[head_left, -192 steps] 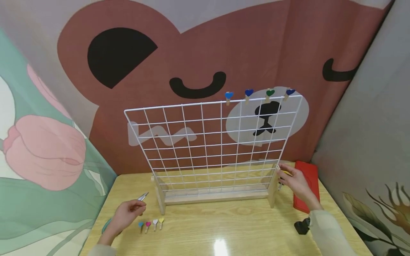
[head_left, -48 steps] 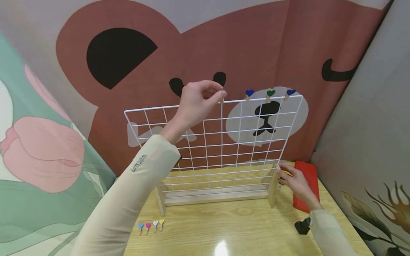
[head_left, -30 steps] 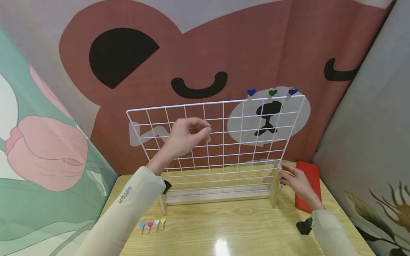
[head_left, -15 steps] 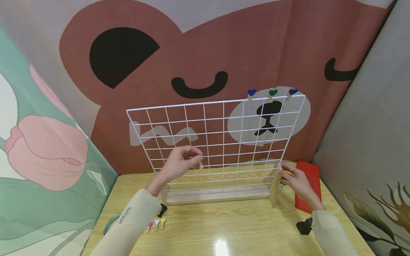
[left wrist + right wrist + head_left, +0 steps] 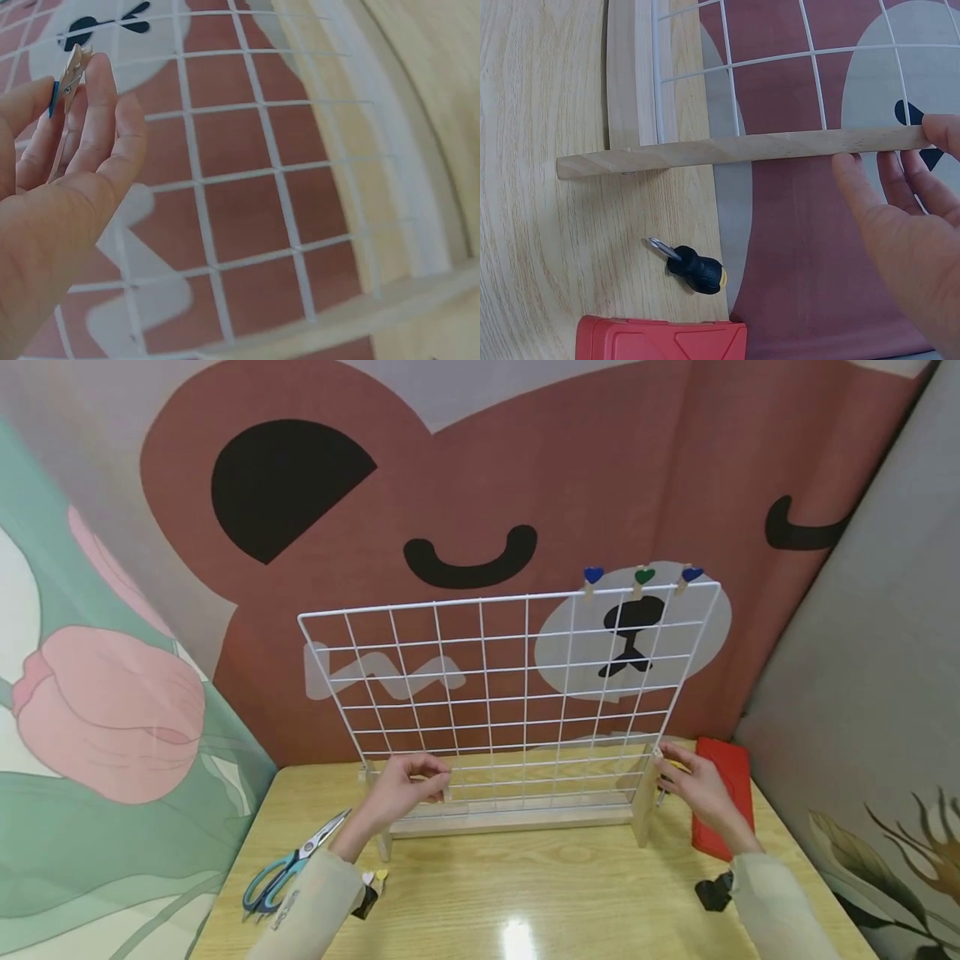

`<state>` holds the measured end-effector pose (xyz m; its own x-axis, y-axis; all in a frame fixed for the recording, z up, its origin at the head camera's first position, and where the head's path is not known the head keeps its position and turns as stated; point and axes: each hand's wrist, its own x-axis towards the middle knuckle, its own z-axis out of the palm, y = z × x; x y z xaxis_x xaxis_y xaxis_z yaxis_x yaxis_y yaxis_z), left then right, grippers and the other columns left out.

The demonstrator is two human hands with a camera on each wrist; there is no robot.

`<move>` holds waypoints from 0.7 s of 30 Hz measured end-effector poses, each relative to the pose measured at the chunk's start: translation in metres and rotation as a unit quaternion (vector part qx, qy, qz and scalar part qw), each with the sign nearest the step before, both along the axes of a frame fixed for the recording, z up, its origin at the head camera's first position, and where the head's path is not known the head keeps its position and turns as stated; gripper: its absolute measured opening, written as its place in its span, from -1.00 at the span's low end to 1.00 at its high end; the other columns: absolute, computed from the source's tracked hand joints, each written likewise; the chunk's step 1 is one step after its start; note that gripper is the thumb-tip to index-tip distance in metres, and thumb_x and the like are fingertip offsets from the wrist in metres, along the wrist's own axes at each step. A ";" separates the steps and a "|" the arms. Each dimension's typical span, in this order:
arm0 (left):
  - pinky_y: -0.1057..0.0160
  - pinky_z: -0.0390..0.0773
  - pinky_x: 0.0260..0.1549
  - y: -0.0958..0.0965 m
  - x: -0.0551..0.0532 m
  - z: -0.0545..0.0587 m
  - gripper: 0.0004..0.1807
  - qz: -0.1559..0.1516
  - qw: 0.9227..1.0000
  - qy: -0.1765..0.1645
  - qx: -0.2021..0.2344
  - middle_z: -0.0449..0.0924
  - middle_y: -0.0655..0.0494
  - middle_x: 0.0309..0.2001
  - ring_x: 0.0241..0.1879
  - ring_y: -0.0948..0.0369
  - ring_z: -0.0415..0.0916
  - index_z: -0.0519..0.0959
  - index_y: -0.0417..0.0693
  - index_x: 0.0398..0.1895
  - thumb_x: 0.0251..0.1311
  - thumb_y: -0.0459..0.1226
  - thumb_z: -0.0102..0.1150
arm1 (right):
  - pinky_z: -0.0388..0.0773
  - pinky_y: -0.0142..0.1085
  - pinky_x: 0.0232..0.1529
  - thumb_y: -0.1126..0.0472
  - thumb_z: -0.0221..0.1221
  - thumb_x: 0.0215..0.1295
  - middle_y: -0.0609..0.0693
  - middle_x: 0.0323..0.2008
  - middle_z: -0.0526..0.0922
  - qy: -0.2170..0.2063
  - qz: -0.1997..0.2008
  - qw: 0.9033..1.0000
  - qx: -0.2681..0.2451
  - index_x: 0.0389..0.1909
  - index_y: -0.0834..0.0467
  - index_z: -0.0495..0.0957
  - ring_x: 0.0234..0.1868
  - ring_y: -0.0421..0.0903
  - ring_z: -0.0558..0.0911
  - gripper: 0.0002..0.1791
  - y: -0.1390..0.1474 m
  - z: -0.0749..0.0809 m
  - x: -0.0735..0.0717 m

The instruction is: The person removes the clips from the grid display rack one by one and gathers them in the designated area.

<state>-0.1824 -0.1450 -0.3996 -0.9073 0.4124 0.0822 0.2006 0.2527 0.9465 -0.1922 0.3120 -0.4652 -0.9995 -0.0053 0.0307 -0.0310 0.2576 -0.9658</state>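
Observation:
My left hand (image 5: 405, 789) pinches a small wooden clothespin (image 5: 71, 79) with a blue heart, low in front of the white wire grid (image 5: 483, 677). My right hand (image 5: 701, 789) holds the top of the wooden upright (image 5: 742, 148) at the grid's right end, thumb on one side and fingers on the other. Clipped on the grid's top rail at the right are a dark blue heart clothespin (image 5: 593, 577), a green heart clothespin (image 5: 644, 577) and another dark blue heart clothespin (image 5: 692, 576). On the table, a yellow heart clothespin (image 5: 382, 875) and a white one (image 5: 367, 878) show beside my left cuff.
Teal-handled scissors (image 5: 296, 864) lie on the wooden table (image 5: 465, 893), left of the stand. Beyond the right upright are a stubby screwdriver (image 5: 696, 270) and a red case (image 5: 660, 341). A curtain with a bear print (image 5: 600, 468) hangs behind.
My left hand has taken the light blue heart clothespin off the top rail and carried it down and to the left. The right hand stays on the upright.

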 end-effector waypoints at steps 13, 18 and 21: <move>0.14 0.65 -0.36 -0.040 0.016 -0.063 -0.76 0.027 0.998 -0.049 -0.005 0.62 -0.15 -0.35 -0.40 0.16 0.60 0.59 -0.38 -0.18 0.26 -0.30 0.21 | 0.55 -0.33 -0.03 0.10 0.02 0.46 0.42 0.27 0.21 0.002 -0.002 1.000 -0.004 0.36 0.48 0.10 -0.11 -0.48 0.51 -0.33 0.001 -0.002 0.001; 0.15 0.64 -0.39 -0.055 0.026 -0.087 -0.75 0.054 0.995 -0.078 -0.011 0.64 -0.17 -0.34 -0.42 0.18 0.60 0.59 -0.39 -0.16 0.26 -0.31 0.21 | 0.54 -0.26 0.00 0.09 0.03 0.46 0.40 0.28 0.21 -0.001 -0.003 1.000 -0.002 0.37 0.46 0.11 -0.10 -0.46 0.51 -0.33 0.002 -0.002 0.001; 0.13 0.64 -0.39 -0.064 0.031 -0.099 -0.74 0.068 0.993 -0.094 -0.016 0.65 -0.20 -0.33 -0.43 0.20 0.59 0.60 -0.41 -0.14 0.26 -0.31 0.20 | 0.55 -0.31 -0.01 0.08 0.02 0.46 0.40 0.28 0.21 -0.003 -0.001 1.000 -0.001 0.38 0.45 0.10 -0.08 -0.46 0.51 -0.32 0.003 -0.002 0.001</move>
<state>-0.1517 -0.2085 -0.4990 -0.9528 0.2851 -0.1046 -0.0161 0.2968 0.9548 -0.1913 0.3150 -0.4676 -0.9997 -0.0024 0.0255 -0.0253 0.2566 -0.9662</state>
